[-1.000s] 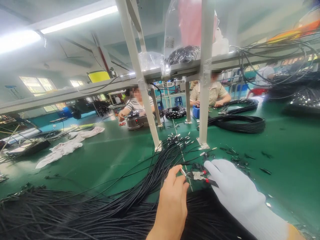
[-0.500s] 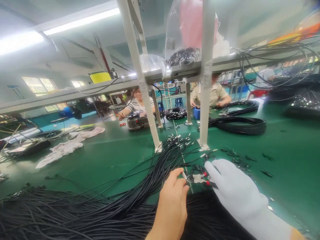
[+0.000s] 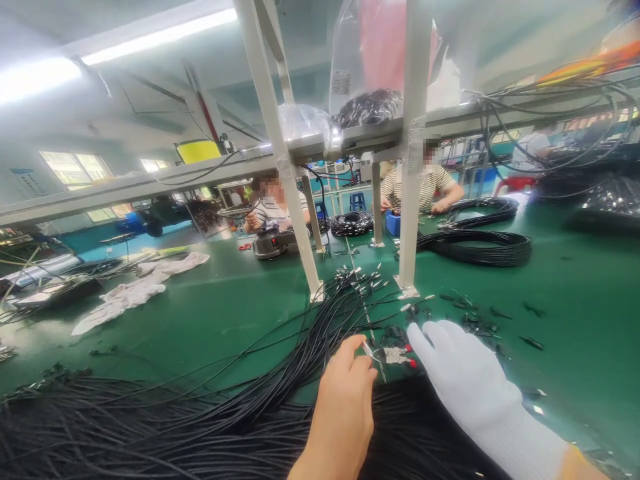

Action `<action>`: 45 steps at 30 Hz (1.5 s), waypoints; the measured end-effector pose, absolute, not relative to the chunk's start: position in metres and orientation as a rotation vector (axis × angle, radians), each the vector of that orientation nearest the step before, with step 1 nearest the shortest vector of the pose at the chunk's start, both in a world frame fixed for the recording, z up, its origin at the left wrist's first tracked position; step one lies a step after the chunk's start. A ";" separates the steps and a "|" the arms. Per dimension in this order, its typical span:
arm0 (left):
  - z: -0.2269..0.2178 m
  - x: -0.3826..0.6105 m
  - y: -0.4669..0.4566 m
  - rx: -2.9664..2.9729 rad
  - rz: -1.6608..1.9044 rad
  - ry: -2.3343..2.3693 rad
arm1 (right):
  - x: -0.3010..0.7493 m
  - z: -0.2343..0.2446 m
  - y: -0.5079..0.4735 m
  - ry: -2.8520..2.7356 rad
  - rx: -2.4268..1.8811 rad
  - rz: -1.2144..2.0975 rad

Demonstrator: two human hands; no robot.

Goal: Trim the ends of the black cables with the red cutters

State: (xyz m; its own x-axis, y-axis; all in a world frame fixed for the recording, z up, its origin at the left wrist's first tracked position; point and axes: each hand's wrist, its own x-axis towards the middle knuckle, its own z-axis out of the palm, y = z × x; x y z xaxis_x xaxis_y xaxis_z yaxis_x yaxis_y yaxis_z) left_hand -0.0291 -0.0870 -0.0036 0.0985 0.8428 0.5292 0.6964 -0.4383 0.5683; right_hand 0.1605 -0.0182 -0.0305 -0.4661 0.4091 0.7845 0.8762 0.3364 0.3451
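Head view: from where I'm standing, the bare left grip (image 3: 345, 400) is pinching a small metal tip (image 3: 368, 350) at its fingertips, and the gloved right grip (image 3: 467, 373) is clamping the red-handled pliers (image 3: 397, 355). Their jaws are pointing toward that tip; whether they're biting it, I'm not able to tell. Black cables (image 3: 310, 327) are lying beyond the left grip on the worktop (image 3: 240, 317). For good work, fingers should be bracing the tip, clear of the jaws, while the right is squeezing evenly.
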 end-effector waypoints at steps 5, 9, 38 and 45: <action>0.002 -0.029 -0.088 2.115 1.283 1.510 | 0.161 -0.031 -0.019 -2.045 -1.106 -1.043; 0.002 -0.029 -0.088 2.140 1.184 1.588 | 0.161 -0.032 -0.016 -2.067 -1.083 -1.031; 0.004 -0.028 -0.088 2.216 1.188 1.628 | 0.171 -0.047 -0.013 -2.032 -1.089 -0.536; -0.010 -0.018 -0.087 2.513 1.116 1.603 | 0.174 -0.029 -0.025 -1.794 -1.336 0.499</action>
